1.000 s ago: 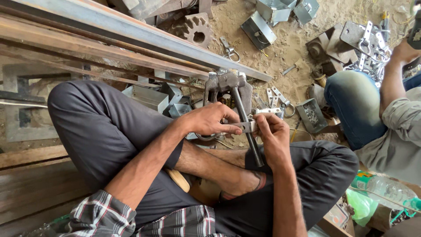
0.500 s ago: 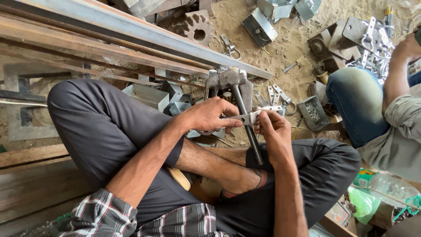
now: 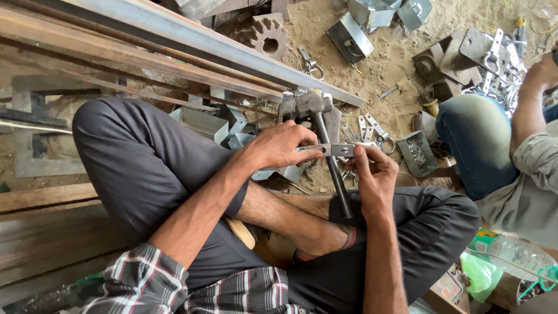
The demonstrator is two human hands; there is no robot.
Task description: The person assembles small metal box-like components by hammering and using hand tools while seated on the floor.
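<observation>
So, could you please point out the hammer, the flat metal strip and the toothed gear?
hammer [image 3: 331, 168]: head view, on its dark handle.
flat metal strip [image 3: 337, 150]: head view, mid-strip between the hands.
toothed gear [image 3: 267, 36]: head view, on its rusty face.

I sit on sandy ground [image 3: 325, 52] in daylight. Steel beams [image 3: 192, 40] run from nine to two o'clock. Wooden planks [image 3: 40, 232] lie at eight o'clock.

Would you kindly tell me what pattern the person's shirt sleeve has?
The sleeve is plaid: grey, white and red, in the head view.
</observation>
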